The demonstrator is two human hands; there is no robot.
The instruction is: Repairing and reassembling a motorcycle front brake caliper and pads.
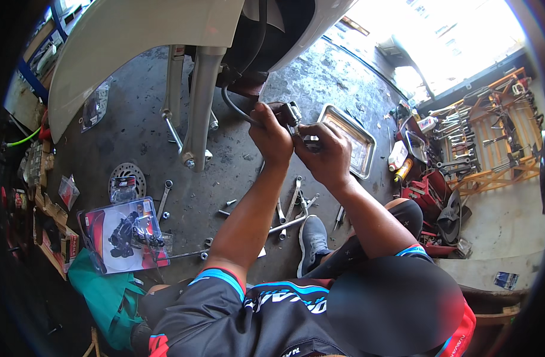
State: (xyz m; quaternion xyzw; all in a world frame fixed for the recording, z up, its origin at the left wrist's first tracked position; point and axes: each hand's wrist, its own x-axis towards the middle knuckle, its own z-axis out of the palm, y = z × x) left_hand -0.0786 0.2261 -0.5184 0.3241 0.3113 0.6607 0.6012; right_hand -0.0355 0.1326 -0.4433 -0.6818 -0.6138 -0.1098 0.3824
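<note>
My left hand (271,134) is wrapped round a brake caliper (292,112) and the end of its black hose (233,104). The hose runs up beside the motorcycle's fork leg (202,107). Close on its right, my right hand (327,150) is closed, fingers pinched at the caliper's lower side. A bit of metal shows between those fingers, too small to tell apart from the caliper. Both hands are in the air right of the fork, whose lower end has no wheel in it. My fingers hide much of the caliper.
A metal tray (367,146) lies right of my hands. Several spanners (294,196) are on the floor below. At left are a brake disc (136,172) and a clear parts package (97,229). Bottles (397,156), a red toolbox (424,193) and a tool rack (492,131) stand at right.
</note>
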